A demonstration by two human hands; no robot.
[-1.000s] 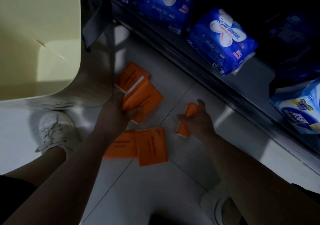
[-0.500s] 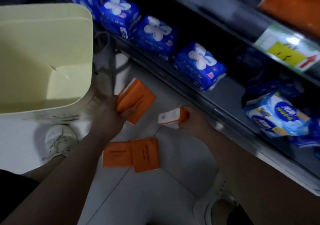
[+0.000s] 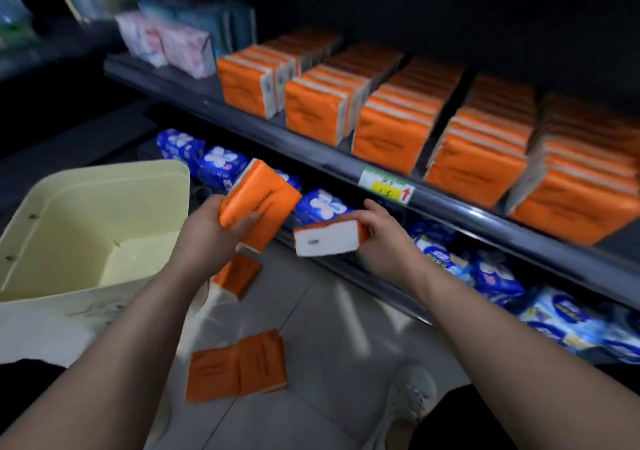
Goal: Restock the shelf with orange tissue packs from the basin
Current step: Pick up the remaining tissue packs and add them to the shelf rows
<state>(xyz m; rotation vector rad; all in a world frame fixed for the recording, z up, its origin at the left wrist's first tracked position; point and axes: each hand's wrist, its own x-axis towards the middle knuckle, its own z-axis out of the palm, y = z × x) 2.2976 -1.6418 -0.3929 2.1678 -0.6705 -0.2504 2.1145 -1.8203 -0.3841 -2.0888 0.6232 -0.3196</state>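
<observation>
Orange tissue packs (image 3: 263, 196): flat, rectangular, white-ended; left hand (image 3: 207, 231), right hand (image 3: 381, 234) grip.

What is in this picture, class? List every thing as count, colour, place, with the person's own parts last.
basin: one, pale yellow, on floor at left
shelved tissue packs: five rows, orange, upper shelf
floor tissue packs: two, orange, side by side on floor
loose tissue pack: one, orange, below left grip; lying or falling unclear
blue packs: several, blue-white, lower shelf
pink packs: few, blurred, upper shelf's left end
price tag: one, green-yellow, upper shelf edge
shoe: one, white, bottom right
left grip: one, bare hand, holds orange tissue stack
right grip: one, bare hand, holds one orange tissue pack, white end showing
</observation>
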